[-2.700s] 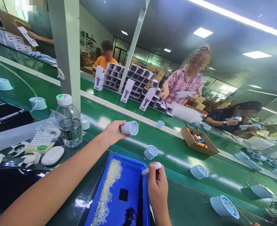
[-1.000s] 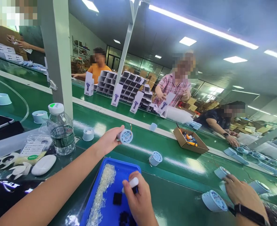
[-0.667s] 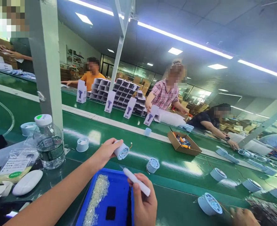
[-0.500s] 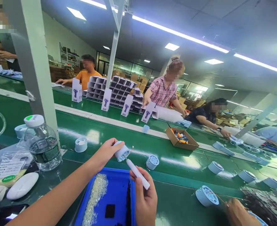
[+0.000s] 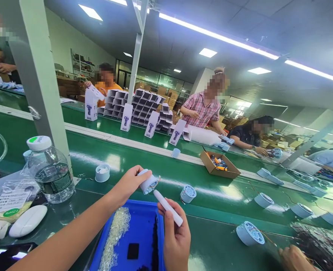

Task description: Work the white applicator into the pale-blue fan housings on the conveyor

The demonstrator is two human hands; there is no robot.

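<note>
My left hand is closed around a light-blue round fan housing, its open face tilted toward the right and thin wires showing at the rim. Just below and to the right, my right hand grips a white pen-shaped tool. The tool's tip points up at the housing and looks slightly apart from it. Under both hands lies a blue tray with a heap of small clear pieces, a black square and a row of tiny dark parts.
Several similar housings, one a fan housing, sit on the green belt. At left stand a water bottle and a steel post. A co-worker's hand is at lower right by a wire pile. A cardboard box lies beyond.
The tool tip has come away from the housing, and my left hand has turned the housing slightly. Housings on the belt have shifted a little right. Across the belt, a co-worker now holds a white box.
</note>
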